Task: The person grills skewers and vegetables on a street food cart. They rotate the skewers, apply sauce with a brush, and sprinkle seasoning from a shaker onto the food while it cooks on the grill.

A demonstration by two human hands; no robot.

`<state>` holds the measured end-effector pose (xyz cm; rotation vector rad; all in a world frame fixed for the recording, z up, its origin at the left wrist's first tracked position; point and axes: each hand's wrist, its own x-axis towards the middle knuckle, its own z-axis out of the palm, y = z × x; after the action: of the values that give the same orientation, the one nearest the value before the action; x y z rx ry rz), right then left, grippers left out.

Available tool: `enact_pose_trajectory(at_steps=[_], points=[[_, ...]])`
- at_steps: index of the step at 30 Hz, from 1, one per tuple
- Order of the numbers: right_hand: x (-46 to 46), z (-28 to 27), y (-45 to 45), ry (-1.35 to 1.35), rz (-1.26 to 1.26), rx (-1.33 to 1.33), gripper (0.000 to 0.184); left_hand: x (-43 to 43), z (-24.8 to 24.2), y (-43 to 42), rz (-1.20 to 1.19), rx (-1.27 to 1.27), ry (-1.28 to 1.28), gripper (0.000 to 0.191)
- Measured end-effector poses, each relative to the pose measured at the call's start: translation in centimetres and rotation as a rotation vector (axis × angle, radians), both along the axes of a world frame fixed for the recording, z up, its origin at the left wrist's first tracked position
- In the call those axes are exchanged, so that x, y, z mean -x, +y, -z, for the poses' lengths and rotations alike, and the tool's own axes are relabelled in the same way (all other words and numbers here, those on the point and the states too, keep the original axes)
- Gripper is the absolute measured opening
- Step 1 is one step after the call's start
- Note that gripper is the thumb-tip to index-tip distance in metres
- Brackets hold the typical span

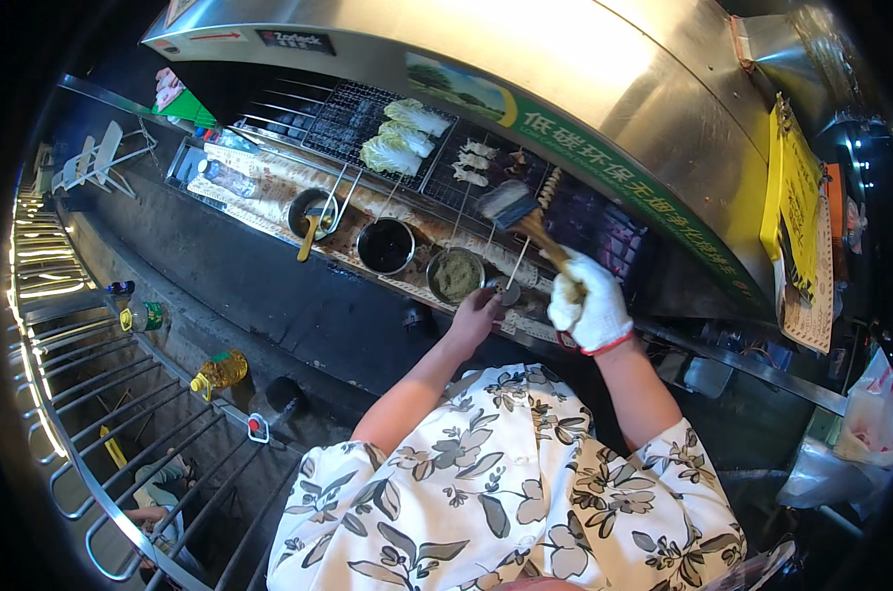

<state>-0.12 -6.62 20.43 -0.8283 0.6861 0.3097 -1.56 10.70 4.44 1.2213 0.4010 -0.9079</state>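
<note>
My right hand, in a white knit glove with a red cuff, grips the wooden handle of a wide basting brush. The brush's pale bristles hover over the grill grate. Bare, my left hand is at the shelf's front edge, its fingertips against a small round container. Whether they grip it or the skewer stick above it is unclear. A spiral-cut food skewer lies beyond the brush. Pale skewered pieces and halved napa cabbages rest farther left on the grate.
A bowl of greenish powder, a bowl of dark sauce and a pot with a yellow-handled brush line the shelf. A plastic bottle lies at its left. The steel hood overhangs the grill. Behind, an oil bottle stands by metal railings.
</note>
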Motion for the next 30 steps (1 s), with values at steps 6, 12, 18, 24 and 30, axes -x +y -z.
enact_pose_trajectory(at_steps=[6, 12, 18, 24, 30], points=[[0.8, 1.5, -7.2, 0.04, -0.018, 0.341, 0.016, -2.2, 1.1, -4.9, -0.186, 0.13, 0.107, 0.026], [0.7, 3.0, -8.9, 0.035, -0.15, 0.505, 0.026, -2.9, 1.0, -5.3, -0.104, -0.023, -0.038, 0.02], [-0.4, 4.4, -9.0, 0.058, -0.133, 0.509, 0.027, -3.1, 0.1, -5.2, -0.118, -0.078, -0.004, 0.015], [-2.6, 5.8, -11.2, 0.04, -0.053, 0.454, 0.029, -3.2, -0.4, -4.7, -0.118, -0.089, 0.023, 0.017], [-5.2, 7.8, -13.2, 0.129, 0.056, 0.224, 0.018, -3.3, 0.7, -3.7, -0.073, -0.058, -0.013, 0.016]])
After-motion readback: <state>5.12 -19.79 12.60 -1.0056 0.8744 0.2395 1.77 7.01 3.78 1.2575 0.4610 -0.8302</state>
